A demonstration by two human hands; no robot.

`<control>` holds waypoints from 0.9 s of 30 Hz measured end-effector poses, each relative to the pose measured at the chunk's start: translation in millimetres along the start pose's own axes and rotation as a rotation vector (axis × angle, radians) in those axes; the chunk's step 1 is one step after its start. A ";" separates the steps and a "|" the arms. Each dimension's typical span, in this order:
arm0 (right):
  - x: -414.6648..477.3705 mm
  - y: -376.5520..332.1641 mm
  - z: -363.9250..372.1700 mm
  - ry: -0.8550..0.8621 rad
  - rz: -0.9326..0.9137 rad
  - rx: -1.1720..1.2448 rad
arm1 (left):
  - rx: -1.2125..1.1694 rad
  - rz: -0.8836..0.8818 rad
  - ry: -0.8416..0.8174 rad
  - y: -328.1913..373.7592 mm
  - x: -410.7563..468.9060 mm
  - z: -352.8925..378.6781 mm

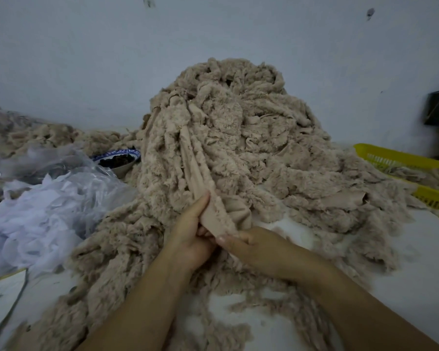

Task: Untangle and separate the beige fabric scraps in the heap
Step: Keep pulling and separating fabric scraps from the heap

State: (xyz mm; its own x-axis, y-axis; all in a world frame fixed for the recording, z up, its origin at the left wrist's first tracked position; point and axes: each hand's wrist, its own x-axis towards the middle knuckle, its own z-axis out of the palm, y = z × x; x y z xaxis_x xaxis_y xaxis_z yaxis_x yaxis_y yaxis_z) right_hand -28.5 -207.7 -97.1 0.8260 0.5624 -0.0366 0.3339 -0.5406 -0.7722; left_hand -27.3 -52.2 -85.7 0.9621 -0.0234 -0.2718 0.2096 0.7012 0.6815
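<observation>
The left hand (pixel 190 231) grips the near end of a smooth beige strip (pixel 200 183), its thumb lying up along the cloth and its fingers curled underneath. The right hand (pixel 259 249) pinches the same end between thumb and fingers, touching the left hand. The strip runs away from both hands up into the heap (pixel 251 127) of fluffy beige scraps, which rises in the middle of the white surface (pixel 416 262) against the far wall and spreads down to the near edge around both forearms. To the left lies a pile of white fabric (pixel 36 214), with a blue-rimmed bowl (pixel 117 159) of dark contents behind it, just beside the heap. On the right a yellow basket (pixel 401 159) touches the heap's edge.
</observation>
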 end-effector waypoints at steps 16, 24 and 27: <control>-6.2 8.2 -24.7 0.193 0.027 0.708 | 0.089 0.133 0.003 -4.3 15.2 -3.4; -10.9 5.1 -19.0 0.066 -0.042 0.481 | 0.426 0.078 -0.236 -13.6 -5.8 5.4; -11.9 3.0 -16.7 -0.031 -0.023 0.345 | 0.244 0.073 -0.273 -7.4 -5.1 5.2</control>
State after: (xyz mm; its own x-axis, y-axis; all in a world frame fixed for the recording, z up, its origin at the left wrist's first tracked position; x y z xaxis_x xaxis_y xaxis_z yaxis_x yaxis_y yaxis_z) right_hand -29.8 -226.4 -88.4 0.8040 0.5938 -0.0317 0.1746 -0.2868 -0.9419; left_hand -32.9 -61.0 -85.8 0.9803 -0.1916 -0.0474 0.1422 0.5186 0.8431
